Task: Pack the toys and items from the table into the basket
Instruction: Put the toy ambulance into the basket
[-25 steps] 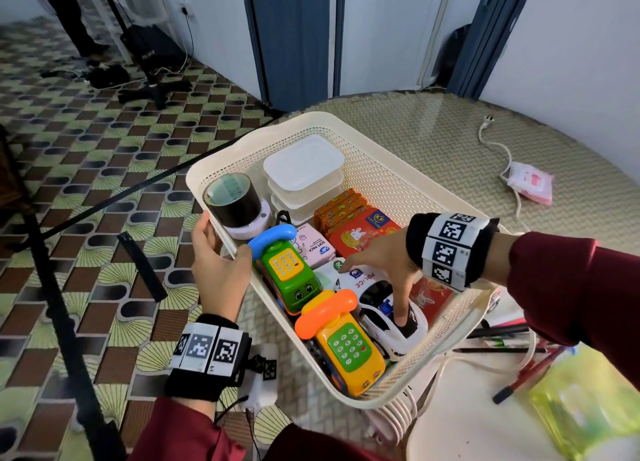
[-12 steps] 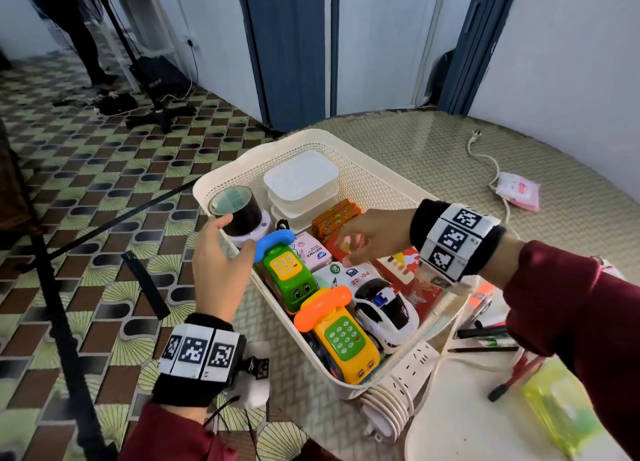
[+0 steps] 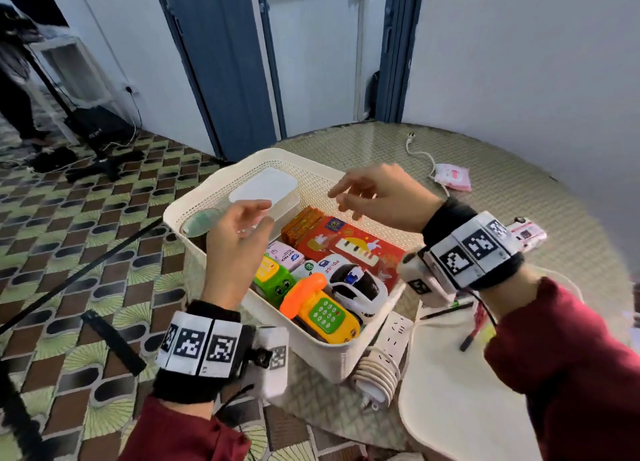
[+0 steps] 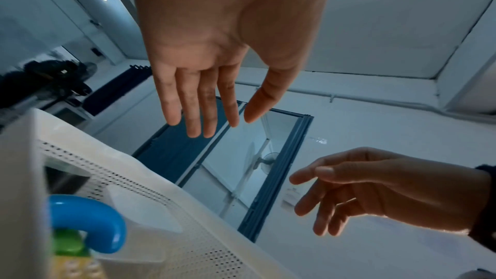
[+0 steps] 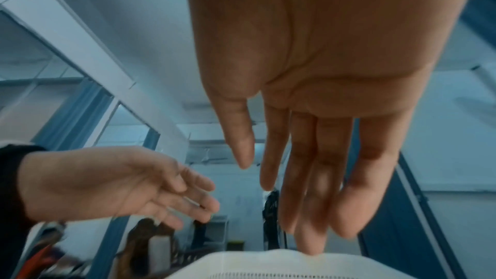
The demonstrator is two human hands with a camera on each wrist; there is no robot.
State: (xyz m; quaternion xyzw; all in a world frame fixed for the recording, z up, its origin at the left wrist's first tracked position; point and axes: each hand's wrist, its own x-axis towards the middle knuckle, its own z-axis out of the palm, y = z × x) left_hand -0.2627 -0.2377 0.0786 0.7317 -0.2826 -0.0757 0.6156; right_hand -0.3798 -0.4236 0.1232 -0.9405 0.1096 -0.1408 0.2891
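A cream perforated basket (image 3: 311, 348) stands at the table's near left edge. It holds a white lidded box (image 3: 266, 186), a tape roll (image 3: 199, 219), orange packs (image 3: 301, 223), a red piano box (image 3: 353, 245), a green toy phone (image 3: 277, 282), a yellow toy phone (image 3: 325, 316) with an orange handset, and a police car (image 3: 360, 289). My left hand (image 3: 239, 238) hovers open over the basket's left side, holding nothing; its fingers (image 4: 196, 103) are straight. Above the basket's far right my right hand (image 3: 374, 193) hangs open and empty, with fingers (image 5: 316, 177) relaxed.
A white power strip (image 3: 384, 356) with coiled cord lies against the basket's near corner. Pens (image 3: 474, 325) and a white board (image 3: 450, 391) lie at the right. A pink pack (image 3: 453, 176) with a cable sits farther back. A tripod leg (image 3: 79, 273) stands left on the patterned floor.
My right hand let go of the police car and rose above the basket. My left hand left the basket's rim and lifted over it. The head view tilted upward.
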